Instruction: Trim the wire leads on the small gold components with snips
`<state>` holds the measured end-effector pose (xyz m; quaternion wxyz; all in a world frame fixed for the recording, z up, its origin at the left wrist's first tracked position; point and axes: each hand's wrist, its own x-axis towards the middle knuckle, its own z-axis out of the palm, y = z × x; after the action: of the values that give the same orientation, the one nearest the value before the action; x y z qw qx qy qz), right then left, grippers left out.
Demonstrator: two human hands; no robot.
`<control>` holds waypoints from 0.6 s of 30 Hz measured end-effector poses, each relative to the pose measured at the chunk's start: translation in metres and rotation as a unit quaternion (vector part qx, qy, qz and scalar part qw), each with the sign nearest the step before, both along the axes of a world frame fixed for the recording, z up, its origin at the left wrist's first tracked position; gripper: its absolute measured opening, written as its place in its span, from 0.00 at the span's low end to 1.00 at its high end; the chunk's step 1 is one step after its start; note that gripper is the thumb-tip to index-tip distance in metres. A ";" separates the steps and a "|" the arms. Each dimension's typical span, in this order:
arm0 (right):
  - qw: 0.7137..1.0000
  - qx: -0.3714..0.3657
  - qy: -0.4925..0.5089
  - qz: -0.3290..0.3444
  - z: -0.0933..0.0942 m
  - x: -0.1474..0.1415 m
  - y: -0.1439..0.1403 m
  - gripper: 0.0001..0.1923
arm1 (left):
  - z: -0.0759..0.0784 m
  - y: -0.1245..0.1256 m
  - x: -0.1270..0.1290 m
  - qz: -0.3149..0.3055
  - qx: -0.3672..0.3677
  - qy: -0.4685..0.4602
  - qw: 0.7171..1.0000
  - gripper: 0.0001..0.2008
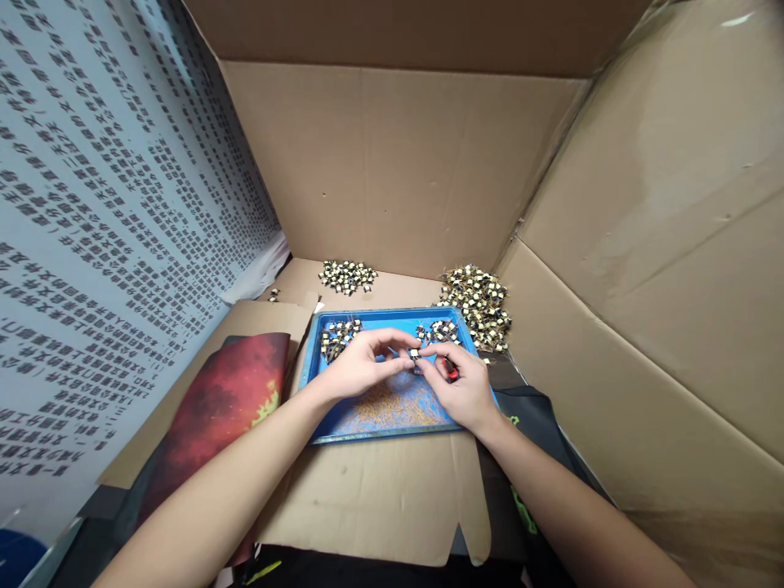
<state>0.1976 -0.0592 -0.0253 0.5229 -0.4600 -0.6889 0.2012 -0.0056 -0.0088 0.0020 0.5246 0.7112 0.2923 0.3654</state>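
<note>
Both hands meet over a blue tray (318, 425). My left hand (361, 363) pinches a small yellow-and-black component (415, 354) between its fingertips. My right hand (462, 388) touches the same part and holds a small red-handled tool (452, 370), largely hidden in the palm. Two small heaps of like components (340, 335) lie at the tray's far end, and fine wire clippings (392, 404) litter its near half.
Cardboard walls (398, 163) enclose the work area at the back and right; a sheet printed with text (110, 229) hangs on the left. Piles of components (481, 302) lie behind the tray. A red-patterned sheet (220, 408) lies left of the tray, dark fabric (532, 416) right.
</note>
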 end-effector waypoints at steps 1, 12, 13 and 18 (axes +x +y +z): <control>1.000 -0.002 -0.002 -0.001 0.000 0.000 0.000 0.04 | 0.000 0.000 0.000 0.001 0.002 -0.001 1.000 0.15; 1.000 -0.016 0.000 0.001 0.001 0.000 0.000 0.06 | 0.000 0.001 0.000 0.005 -0.002 -0.010 1.000 0.16; 1.000 -0.019 -0.002 0.001 0.001 0.000 0.001 0.06 | 0.000 0.000 0.000 0.007 -0.004 -0.006 1.000 0.15; 1.000 -0.021 -0.012 -0.002 -0.001 0.001 0.002 0.07 | 0.000 0.000 0.001 0.012 -0.009 0.000 1.000 0.15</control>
<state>0.1983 -0.0574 -0.0263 0.5052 -0.4746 -0.6897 0.2094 -0.0047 -0.0085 0.0018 0.5268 0.7026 0.3040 0.3693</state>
